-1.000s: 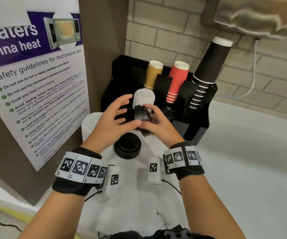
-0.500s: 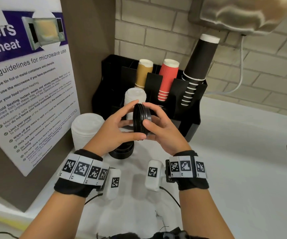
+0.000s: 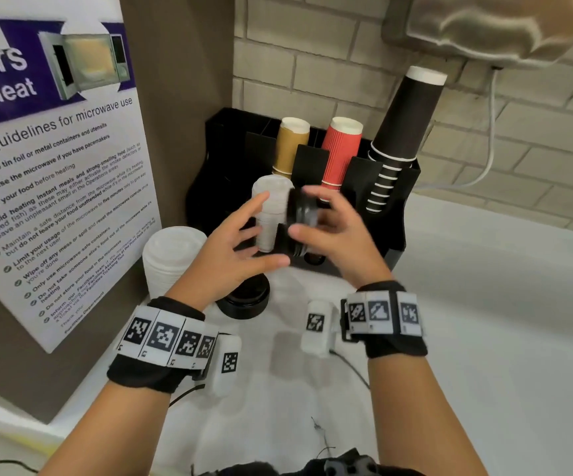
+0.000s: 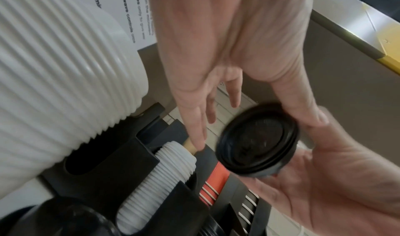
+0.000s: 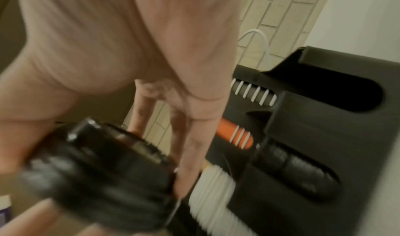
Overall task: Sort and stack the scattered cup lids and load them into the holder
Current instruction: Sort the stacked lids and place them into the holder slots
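Note:
A short stack of black lids [image 3: 301, 225] stands on edge in the air just before the black holder [image 3: 395, 214]. My right hand [image 3: 307, 213] grips it, thumb on the near face and fingers over the top. My left hand [image 3: 264, 231] is spread with straight fingers; only its thumb touches the stack's rim [image 4: 257, 142]. White lids [image 3: 271, 211] fill a front slot of the holder behind my hands. In the blurred right wrist view the black lids [image 5: 97, 171] sit left of that white stack [image 5: 212, 188].
A tall stack of larger white lids [image 3: 171, 259] and a low stack of black lids [image 3: 244, 300] stand on the white counter [image 3: 484, 338], left of and under my hands. Brown [image 3: 290, 146], red [image 3: 340, 152] and black cups [image 3: 402, 132] fill the holder's rear slots. A poster panel [image 3: 55, 201] walls the left.
My left fingers have straightened and come off the black lid stack, leaving only the thumb on it. The right hand keeps its grip and has shifted the stack slightly toward the holder.

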Demonstrator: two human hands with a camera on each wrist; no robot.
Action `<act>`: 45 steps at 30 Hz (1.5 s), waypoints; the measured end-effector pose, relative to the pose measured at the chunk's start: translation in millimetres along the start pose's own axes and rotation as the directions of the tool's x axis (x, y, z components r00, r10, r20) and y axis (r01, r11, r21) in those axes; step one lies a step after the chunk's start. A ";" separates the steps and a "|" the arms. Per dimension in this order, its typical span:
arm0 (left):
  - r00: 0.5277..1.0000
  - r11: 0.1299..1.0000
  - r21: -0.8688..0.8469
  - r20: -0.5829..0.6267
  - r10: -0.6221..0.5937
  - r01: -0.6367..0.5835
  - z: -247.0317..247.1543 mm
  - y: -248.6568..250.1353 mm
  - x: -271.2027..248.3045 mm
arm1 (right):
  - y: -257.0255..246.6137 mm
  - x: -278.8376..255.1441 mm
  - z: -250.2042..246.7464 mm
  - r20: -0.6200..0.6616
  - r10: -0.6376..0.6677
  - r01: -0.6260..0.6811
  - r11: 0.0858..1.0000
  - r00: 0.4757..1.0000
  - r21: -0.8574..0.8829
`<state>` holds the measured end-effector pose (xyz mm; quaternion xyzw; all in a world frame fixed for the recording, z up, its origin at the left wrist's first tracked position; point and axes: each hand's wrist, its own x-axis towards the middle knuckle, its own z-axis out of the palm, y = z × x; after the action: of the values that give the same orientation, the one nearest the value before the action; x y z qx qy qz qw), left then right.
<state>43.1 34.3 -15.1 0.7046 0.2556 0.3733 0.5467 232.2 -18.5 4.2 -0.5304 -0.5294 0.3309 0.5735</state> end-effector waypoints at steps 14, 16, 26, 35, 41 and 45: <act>0.983 0.991 0.133 -0.183 0.017 0.008 -27.1 7.5 -2.5 | 21.6 92.9 -52.4 0.057 0.264 -0.002 0.216 0.963 -0.976; 0.982 0.991 0.137 -0.189 0.016 0.011 -27.3 7.7 -2.8 | 23.4 96.3 -49.9 0.062 0.270 0.018 0.163 0.961 -0.987; 0.977 0.986 0.165 -0.210 0.018 0.017 -29.4 9.7 -5.3 | 31.4 99.8 -39.1 0.106 0.415 0.022 0.201 0.904 -0.979; 0.980 0.989 0.149 -0.200 0.020 0.010 -25.5 12.8 -6.2 | 42.8 78.2 -14.7 0.083 0.232 0.088 -0.014 0.969 -0.996; 0.980 0.990 0.141 -0.198 0.027 0.001 -25.9 11.2 -7.4 | 52.9 69.7 -11.1 0.092 0.149 0.098 -0.037 0.984 -0.994; 0.981 0.990 0.143 -0.193 0.030 -0.002 -25.0 11.8 -7.3 | 57.5 64.5 -8.0 0.125 0.142 0.132 -0.036 0.982 -0.991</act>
<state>18.1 40.0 -2.5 0.7039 0.3280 0.4258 0.4644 264.5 52.7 -33.4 -0.7481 -0.6547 -0.1009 -0.0391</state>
